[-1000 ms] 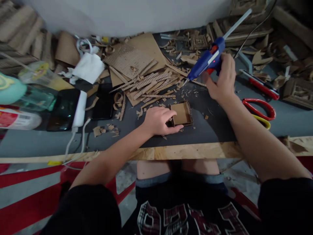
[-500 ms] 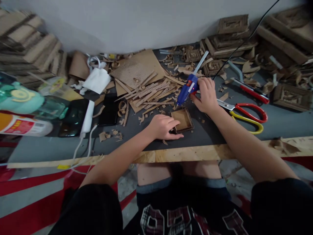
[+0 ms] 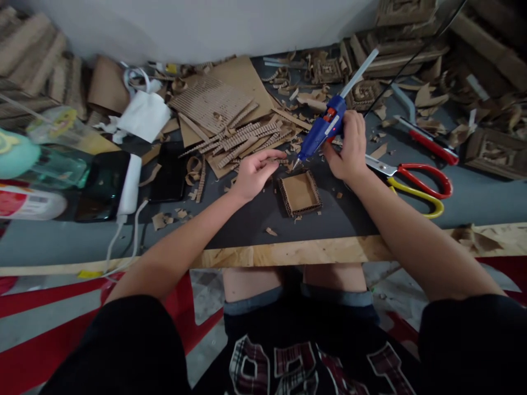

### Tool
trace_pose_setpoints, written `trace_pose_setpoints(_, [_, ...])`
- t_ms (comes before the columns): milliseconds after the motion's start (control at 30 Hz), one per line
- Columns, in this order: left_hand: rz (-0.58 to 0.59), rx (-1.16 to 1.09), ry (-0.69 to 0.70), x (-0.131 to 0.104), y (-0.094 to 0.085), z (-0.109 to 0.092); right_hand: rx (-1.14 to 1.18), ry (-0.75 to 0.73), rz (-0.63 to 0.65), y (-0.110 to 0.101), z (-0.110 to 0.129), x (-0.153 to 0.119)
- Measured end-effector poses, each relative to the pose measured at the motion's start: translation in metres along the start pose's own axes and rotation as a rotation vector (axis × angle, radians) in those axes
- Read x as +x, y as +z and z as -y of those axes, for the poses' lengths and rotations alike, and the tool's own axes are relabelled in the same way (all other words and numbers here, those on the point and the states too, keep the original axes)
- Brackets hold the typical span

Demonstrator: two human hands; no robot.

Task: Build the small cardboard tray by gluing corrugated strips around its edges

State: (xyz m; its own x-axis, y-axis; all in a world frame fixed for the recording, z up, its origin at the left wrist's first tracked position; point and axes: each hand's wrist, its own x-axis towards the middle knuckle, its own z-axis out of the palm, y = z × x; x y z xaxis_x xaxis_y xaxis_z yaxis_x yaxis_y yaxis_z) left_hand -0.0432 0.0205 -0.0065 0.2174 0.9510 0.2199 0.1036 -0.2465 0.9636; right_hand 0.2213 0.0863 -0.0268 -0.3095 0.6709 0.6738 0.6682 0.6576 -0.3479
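Note:
A blue glue gun [image 3: 323,129] is held in my right hand [image 3: 349,145], its metal nozzle pointing down and left. A clear glue stick juts from its back end. Just below the nozzle, a small open cardboard box [image 3: 300,193] with corrugated walls lies on the table. My left hand [image 3: 257,174] is left of the box and apart from it, its fingers stretched out and thumb apart. Its fingertips are over the end of a thin cardboard strip [image 3: 282,161]; contact is hard to make out. Several corrugated strips [image 3: 251,137] are piled behind that hand.
Scissors [image 3: 424,184] with red and yellow handles and a red cutter [image 3: 432,144] lie at right. A black phone [image 3: 168,173], a white cable [image 3: 135,230] and bottles [image 3: 61,167] are at left. Stacked cardboard pieces [image 3: 395,46] stand behind. A wooden strip [image 3: 288,253] edges the table.
My left hand has let go of the box and moved up and left to the cardboard strips. My right hand keeps the glue gun near the box. The view has shifted slightly.

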Motion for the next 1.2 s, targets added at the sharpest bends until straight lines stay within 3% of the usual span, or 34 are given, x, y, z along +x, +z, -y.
trace_pose_setpoints(300, [0.187,0.141,-0.100,0.018,-0.006,-0.001,0.039,0.136,0.079,-0.004,0.008,0.006])
trace_pose_setpoints(533, [0.173,0.071,-0.174,0.016,-0.007,-0.007,-0.054,0.056,0.019,-0.008,0.015,0.011])
trace_pose_setpoints(800, [0.176,0.209,-0.071,0.019,-0.011,0.007,-0.107,0.028,0.001,-0.011,0.024,0.012])
trace_pose_setpoints(900, [0.099,0.275,-0.021,0.021,-0.013,0.018,-0.111,-0.033,-0.025,-0.013,0.024,0.012])
trace_pose_setpoints(1033, [-0.163,0.414,0.090,0.017,-0.013,0.027,-0.140,-0.045,-0.032,-0.016,0.023,0.012])
trace_pose_setpoints(1100, [-0.223,0.504,0.144,0.010,-0.012,0.021,-0.165,-0.003,0.007,-0.017,0.023,0.012])
trace_pose_setpoints(1200, [-0.214,0.609,0.174,-0.002,-0.011,0.003,-0.158,0.013,0.037,-0.019,0.026,0.011])
